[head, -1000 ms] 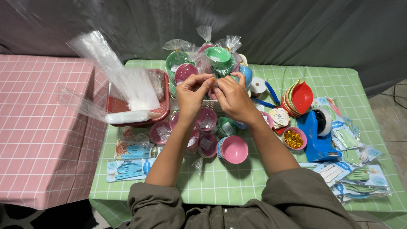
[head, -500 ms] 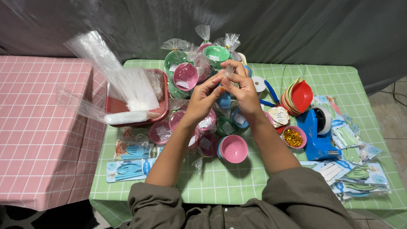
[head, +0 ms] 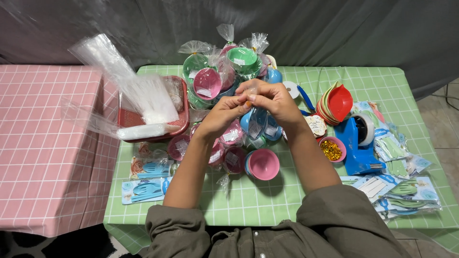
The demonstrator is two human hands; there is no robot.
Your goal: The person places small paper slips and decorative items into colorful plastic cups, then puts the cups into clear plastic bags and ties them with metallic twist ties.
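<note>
Nearest, a pink bowl (head: 264,164) rests at six o'clock. Above it, left hand (head: 224,113) and right hand (head: 273,101) pinch shut the neck of a cellophane-bagged blue bowl (head: 258,123), apparently twisting; keep the gather tight. Bagged bowls (head: 224,71) at twelve.

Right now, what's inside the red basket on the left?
The red basket holds a stack of clear plastic bags that spill over its rim toward the pink table. The bags cover the basket floor, so anything beneath them is hidden.
</note>
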